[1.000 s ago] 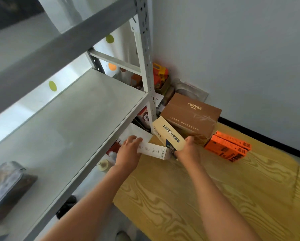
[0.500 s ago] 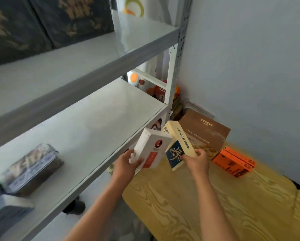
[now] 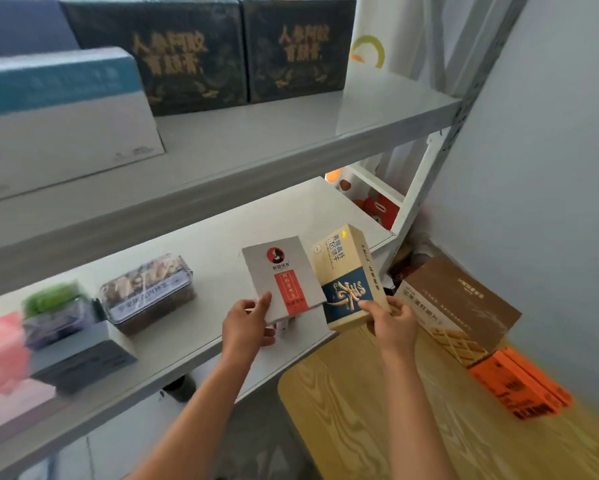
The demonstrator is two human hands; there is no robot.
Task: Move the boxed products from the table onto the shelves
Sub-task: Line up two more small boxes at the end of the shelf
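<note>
I am lifting both boxes off the yellow wooden table [image 3: 377,427] toward the grey metal shelf [image 3: 204,327] at frame centre: my left hand [image 3: 246,327] pinching the white-and-red carton [image 3: 284,278], my right hand [image 3: 391,323] gripping the cream-and-blue carton [image 3: 348,275], ready for placing.

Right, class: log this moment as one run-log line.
left hand: holds white box over middle shelf | right hand: holds yellow box | brown box, orange boxes: on table
</note>
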